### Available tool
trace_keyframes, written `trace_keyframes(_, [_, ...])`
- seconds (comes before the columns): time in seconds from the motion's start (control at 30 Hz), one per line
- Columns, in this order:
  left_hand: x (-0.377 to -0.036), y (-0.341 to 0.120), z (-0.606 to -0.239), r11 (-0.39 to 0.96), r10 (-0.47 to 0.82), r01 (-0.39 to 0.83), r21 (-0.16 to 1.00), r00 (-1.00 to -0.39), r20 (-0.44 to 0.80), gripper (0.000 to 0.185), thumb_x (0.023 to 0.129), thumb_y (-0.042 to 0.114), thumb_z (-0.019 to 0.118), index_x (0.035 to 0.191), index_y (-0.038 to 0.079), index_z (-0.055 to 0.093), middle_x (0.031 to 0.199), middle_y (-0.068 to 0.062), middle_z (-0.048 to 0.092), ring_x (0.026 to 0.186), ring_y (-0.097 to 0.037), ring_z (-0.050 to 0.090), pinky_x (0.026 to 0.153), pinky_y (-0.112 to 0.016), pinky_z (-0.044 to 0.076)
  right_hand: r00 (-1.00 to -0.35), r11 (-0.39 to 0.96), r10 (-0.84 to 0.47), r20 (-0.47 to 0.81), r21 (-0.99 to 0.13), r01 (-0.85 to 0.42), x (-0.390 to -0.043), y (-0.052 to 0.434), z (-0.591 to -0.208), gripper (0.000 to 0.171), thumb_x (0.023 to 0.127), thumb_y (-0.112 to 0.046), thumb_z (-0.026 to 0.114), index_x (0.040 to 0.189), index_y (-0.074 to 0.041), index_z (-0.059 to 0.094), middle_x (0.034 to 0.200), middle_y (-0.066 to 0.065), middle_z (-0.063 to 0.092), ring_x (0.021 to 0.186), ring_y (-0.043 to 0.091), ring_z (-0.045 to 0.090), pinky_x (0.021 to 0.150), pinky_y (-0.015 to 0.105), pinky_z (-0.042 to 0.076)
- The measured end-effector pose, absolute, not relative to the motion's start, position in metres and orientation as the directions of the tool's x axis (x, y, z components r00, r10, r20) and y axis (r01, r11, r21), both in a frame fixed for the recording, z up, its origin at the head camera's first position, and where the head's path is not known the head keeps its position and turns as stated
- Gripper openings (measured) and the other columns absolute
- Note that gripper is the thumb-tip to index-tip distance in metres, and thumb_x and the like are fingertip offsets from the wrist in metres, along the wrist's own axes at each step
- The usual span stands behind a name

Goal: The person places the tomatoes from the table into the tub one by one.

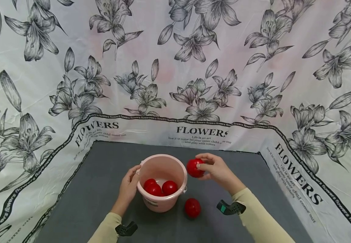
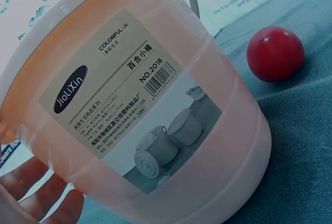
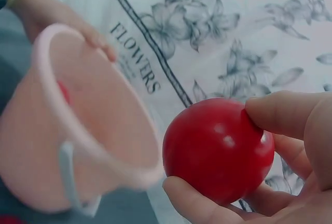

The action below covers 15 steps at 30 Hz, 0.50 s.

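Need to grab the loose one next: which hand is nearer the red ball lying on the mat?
Right. The right hand holds another ball up beside the bucket, behind the red ball on the mat. The left hand grips the bucket's far side.

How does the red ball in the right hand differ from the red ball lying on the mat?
The held ball is pinched by the right hand above the mat, beside the pink bucket's rim; the loose ball rests untouched on the grey mat, nearer the camera. Both look red, glossy and similar in size.
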<state>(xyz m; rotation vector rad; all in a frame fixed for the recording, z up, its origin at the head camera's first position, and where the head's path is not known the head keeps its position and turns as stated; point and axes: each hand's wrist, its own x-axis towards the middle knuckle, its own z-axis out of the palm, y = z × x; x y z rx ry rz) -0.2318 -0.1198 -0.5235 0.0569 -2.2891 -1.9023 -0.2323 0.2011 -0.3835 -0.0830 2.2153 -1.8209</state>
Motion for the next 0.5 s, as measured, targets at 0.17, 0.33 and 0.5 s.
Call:
trace_keyframes(0.17, [-0.231, -0.12, -0.523, 0.186, -0.138, 0.079, 0.979, -0.985, 0.106, 0.036, 0.107, 0.023, 0.051, 0.142, 0.014, 0.057, 0.138, -0.019, 0.062, 0.117, -0.031, 0.062, 0.092, -0.035, 0.059, -0.952, 0.223, -0.232, -0.199, -0.964, 0.148, -0.246, 0.17, -0.382, 0.04, 0.098, -0.009, 0.065, 0.136, -0.003, 0.057, 0.14, 0.023, 0.056, 0.118, 0.036, 0.063, 0.081, 0.048, 0.062])
trace_keyframes(0.33, [-0.231, -0.12, -0.523, 0.191, -0.133, 0.081, 0.978, -0.985, 0.108, 0.036, 0.107, 0.023, 0.051, 0.142, 0.013, 0.056, 0.139, -0.02, 0.061, 0.115, -0.032, 0.063, 0.089, -0.034, 0.06, -0.934, 0.272, -0.284, -0.217, -0.952, 0.139, -0.251, 0.139, -0.386, 0.04, 0.096, -0.009, 0.067, 0.135, -0.004, 0.06, 0.134, 0.022, 0.06, 0.11, 0.031, 0.067, 0.081, 0.048, 0.062])
trace_keyframes(0.5, [-0.233, -0.12, -0.525, 0.198, -0.133, 0.074, 0.978, -0.986, 0.101, 0.036, 0.107, 0.024, 0.05, 0.142, 0.014, 0.056, 0.142, -0.02, 0.06, 0.119, -0.035, 0.062, 0.094, -0.042, 0.058, -0.919, 0.339, -0.338, -0.205, -0.937, 0.085, -0.252, 0.117, -0.393, 0.04, 0.094, -0.008, 0.069, 0.133, -0.004, 0.063, 0.128, 0.021, 0.064, 0.1, 0.027, 0.068, 0.078, 0.047, 0.062])
